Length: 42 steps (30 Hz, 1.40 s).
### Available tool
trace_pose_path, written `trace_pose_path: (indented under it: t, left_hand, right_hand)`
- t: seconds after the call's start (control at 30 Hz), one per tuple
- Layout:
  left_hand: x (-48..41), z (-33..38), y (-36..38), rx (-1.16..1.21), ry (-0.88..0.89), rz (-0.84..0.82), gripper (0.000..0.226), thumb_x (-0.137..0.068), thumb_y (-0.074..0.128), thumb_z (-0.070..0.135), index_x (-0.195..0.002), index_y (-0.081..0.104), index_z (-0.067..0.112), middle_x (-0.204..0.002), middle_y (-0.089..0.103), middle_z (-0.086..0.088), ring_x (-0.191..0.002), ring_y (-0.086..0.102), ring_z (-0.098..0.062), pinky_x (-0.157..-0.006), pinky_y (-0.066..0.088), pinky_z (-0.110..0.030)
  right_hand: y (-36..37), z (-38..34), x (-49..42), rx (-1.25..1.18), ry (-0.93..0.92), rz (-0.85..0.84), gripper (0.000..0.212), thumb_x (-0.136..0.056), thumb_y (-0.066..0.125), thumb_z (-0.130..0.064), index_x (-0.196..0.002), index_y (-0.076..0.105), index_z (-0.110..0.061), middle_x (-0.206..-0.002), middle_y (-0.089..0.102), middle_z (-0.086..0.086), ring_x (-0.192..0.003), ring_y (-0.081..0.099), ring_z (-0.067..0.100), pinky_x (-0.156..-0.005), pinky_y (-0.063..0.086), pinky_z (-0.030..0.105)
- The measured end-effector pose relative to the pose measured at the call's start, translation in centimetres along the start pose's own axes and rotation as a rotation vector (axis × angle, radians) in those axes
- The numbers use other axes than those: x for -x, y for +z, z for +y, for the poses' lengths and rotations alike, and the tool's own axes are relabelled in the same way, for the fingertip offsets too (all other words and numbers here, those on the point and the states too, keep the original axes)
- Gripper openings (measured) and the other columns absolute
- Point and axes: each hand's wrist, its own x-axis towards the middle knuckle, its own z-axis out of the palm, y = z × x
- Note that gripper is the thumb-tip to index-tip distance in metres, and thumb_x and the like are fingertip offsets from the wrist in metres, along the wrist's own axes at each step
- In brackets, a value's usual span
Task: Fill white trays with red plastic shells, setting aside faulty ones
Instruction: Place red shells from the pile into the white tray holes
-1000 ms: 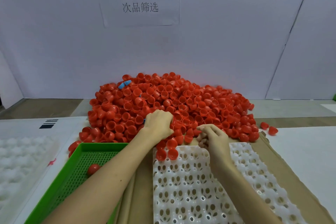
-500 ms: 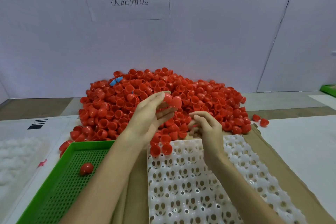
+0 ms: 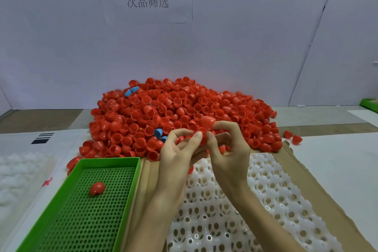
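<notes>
Both hands have lifted from the near edge of the pile [image 3: 184,108] and now meet in mid-air. The right hand [image 3: 229,155], a moment ago down among the shells, joins the left hand [image 3: 178,155] above the far end of the white tray [image 3: 266,200]. Between them sits a red shell [image 3: 207,121], pinched by the right forefinger and thumb from above and by the left thumb and fingers from below. Whether it is one shell or two stuck together cannot be told. Most of the white tray's pockets in view stand unfilled; it lies on cardboard [image 3: 311,186]. To the left, the green tray [image 3: 110,159] holds a lone shell [image 3: 97,188], apparently a reject. The held shell looks thin, light and glossy. It seems stiff enough to keep its dome, yet likely to flex or skid under a hard squeeze. A light fingertip hold across the rim, open mouth turned to the eye, seems the surest way to check it before seating it in a pocket.
</notes>
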Motion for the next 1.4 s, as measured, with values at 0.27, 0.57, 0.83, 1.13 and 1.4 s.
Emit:
trace_pose_path:
  t: [0.27, 0.57, 0.83, 1.13, 1.4]
  left_hand:
    - [0.1, -0.9, -0.7, -0.299, 0.228, 0.132, 0.012, -0.099, 0.061, 0.022, -0.102, 0.072, 0.017, -0.093, 0.078, 0.002, -0.093, 0.074, -0.012, -0.084, 0.058, -0.023]
    - [0.1, -2.1, -4.2, -1.372, 0.222, 0.142, 0.054, -0.088, 0.065, 0.056, -0.138, 0.05, 0.043, -0.146, 0.046, 0.021, -0.14, 0.035, -0.007, -0.119, 0.021, -0.041]
    - [-0.1, -2.3, -4.6, -1.473, 0.136, 0.059, 0.068, -0.087, 0.059, 0.066, -0.148, 0.035, 0.046, -0.158, 0.029, 0.018, -0.148, 0.019, -0.006, -0.124, 0.012, -0.04]
    - [-0.2, -2.5, -4.8, -1.169, 0.201, 0.194, 0.041, -0.096, 0.054, 0.048, -0.135, 0.057, 0.035, -0.14, 0.054, 0.015, -0.129, 0.045, -0.007, -0.114, 0.036, -0.04]
    - [-1.7, -2.1, -2.3, -1.147, 0.335, 0.272, 0.023, -0.098, 0.057, 0.03, -0.119, 0.068, 0.031, -0.12, 0.064, 0.016, -0.111, 0.051, -0.005, -0.093, 0.041, -0.027]
  right_hand:
    - [0.0, 0.7, -0.5, 0.021, 0.127, -0.089, 0.017, -0.092, 0.067, -0.001, -0.103, 0.074, -0.013, -0.109, 0.066, -0.007, -0.087, 0.067, 0.015, -0.075, 0.056, 0.024]
    - [-2.2, 3.4, -2.7, 0.55, 0.24, -0.662, 0.013, -0.091, 0.07, -0.017, -0.102, 0.075, -0.017, -0.1, 0.06, -0.01, -0.08, 0.057, 0.001, -0.066, 0.04, 0.007]
    - [-0.5, 3.1, -3.4, 0.679, 0.206, -1.055, 0.017, -0.086, 0.07, -0.015, -0.101, 0.076, -0.012, -0.106, 0.063, 0.002, -0.093, 0.058, 0.015, -0.083, 0.054, 0.033]
    - [-0.7, 2.8, -4.2, 0.709, 0.2, -1.157, 0.025, -0.093, 0.065, -0.021, -0.116, 0.073, -0.015, -0.114, 0.066, -0.002, -0.096, 0.059, 0.012, -0.086, 0.054, 0.031]
    - [-2.4, 4.3, -2.4, 0.406, 0.299, -0.22, 0.018, -0.093, 0.063, -0.02, -0.079, 0.071, -0.028, -0.073, 0.068, -0.018, -0.072, 0.063, -0.001, -0.062, 0.048, 0.014]
